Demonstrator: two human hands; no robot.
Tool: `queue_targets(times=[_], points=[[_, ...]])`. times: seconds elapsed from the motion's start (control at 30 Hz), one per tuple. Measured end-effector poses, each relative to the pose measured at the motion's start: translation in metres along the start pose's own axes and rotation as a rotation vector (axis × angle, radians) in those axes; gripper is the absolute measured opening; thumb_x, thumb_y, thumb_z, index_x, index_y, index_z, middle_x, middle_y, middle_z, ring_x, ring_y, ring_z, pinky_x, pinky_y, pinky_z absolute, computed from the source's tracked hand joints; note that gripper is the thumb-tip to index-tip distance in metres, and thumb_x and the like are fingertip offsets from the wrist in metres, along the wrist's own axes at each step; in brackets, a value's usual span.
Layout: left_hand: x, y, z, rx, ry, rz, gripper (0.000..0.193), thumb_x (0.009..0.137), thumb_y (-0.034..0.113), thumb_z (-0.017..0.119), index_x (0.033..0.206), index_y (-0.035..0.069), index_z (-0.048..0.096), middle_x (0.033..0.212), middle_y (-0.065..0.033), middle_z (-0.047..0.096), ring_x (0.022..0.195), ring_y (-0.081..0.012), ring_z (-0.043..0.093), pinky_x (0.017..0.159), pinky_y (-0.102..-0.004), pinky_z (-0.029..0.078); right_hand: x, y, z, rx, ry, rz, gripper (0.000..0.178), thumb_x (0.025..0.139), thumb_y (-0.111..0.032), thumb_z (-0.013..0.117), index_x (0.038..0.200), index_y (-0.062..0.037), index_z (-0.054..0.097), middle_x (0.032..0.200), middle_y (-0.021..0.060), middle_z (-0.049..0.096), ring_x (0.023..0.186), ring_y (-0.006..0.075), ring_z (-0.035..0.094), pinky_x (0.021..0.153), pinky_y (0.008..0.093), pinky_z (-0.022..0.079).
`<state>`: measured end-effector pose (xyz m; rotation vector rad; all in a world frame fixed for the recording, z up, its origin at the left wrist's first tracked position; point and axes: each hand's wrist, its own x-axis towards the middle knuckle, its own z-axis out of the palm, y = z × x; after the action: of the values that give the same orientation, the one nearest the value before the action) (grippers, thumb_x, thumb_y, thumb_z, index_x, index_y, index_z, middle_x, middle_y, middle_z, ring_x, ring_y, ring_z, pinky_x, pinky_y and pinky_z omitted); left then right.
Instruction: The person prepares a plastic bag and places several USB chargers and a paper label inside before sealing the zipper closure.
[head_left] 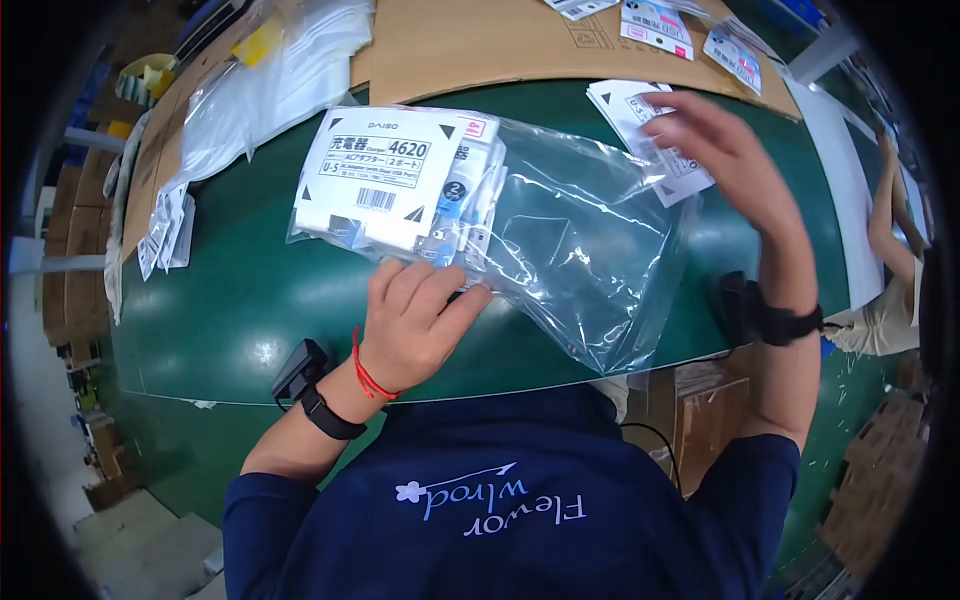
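Along the far left edge of the green table (230,310), a few small white packets (165,235) lie fanned out, with a heap of empty clear bags (270,85) behind them on a brown cardboard sheet (480,40). Near the table's front edge the left hand (415,315) rests palm down, fingers curled and pressing on the near rim of a large clear plastic bag (560,240); it pins the bag rather than closing around it. Left wrist carries a red string and a black band with a small dark device (300,368) clipped beside it. Inside the bag's left end sits a stack of white boxed goods under a white printed label card (385,170) (print not copied). Bag's right half is empty, crinkled film lying flat on the table, reaching toward the front edge. Further right, the right hand (720,140) is raised above the table, motion-blurred, fingers spread and loosely open; it holds nothing I can make out, hovering over a white label sheet (650,125) just beyond the bag. More white packets (690,35) lie on the cardboard behind. Far right, another person's arm (890,225) shows at the table end.
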<state>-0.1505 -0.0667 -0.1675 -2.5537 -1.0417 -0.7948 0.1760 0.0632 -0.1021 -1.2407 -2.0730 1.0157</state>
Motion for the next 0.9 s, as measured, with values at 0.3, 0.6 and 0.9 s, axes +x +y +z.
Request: queue_targets(times=[0.3, 0.6, 0.9], points=[[-0.016, -0.003, -0.008, -0.056, -0.025, -0.024, 0.026, 0.071, 0.011, 0.067, 0.096, 0.009, 0.062, 0.098, -0.0042, 0.056, 0.091, -0.0222, 0.053, 0.084, -0.0378, 0.037, 0.038, 0.006, 0.042, 0.296, -0.321, 0.12, 0.04, 0.09, -0.013, 0.06, 0.128, -0.0021, 0.052, 0.085, 0.0002, 0.065, 0.073, 0.004, 0.057, 0.069, 0.0183, 0.045], [-0.097, -0.047, -0.059, -0.074, -0.094, -0.136, 0.037, 0.069, 0.009, 0.072, 0.101, 0.008, 0.052, 0.105, -0.0086, 0.056, 0.097, -0.028, 0.054, 0.085, -0.0431, 0.04, -0.018, -0.028, 0.079, 0.549, -0.47, 0.305, 0.052, 0.083, -0.014, 0.068, 0.131, -0.0052, 0.05, 0.099, 0.0058, 0.067, 0.086, 0.0121, 0.063, 0.076, 0.024, 0.049], [-0.087, -0.035, -0.065, 0.008, 0.027, -0.16, 0.042, 0.074, 0.018, 0.071, 0.112, 0.007, 0.058, 0.122, -0.0085, 0.057, 0.107, -0.0269, 0.052, 0.087, -0.0396, 0.041, 0.008, -0.074, 0.124, -0.764, -0.355, -0.947, 0.061, 0.073, -0.019, 0.067, 0.131, -0.0103, 0.05, 0.142, 0.0103, 0.042, 0.132, 0.029, 0.038, 0.11, 0.0433, 0.032]])
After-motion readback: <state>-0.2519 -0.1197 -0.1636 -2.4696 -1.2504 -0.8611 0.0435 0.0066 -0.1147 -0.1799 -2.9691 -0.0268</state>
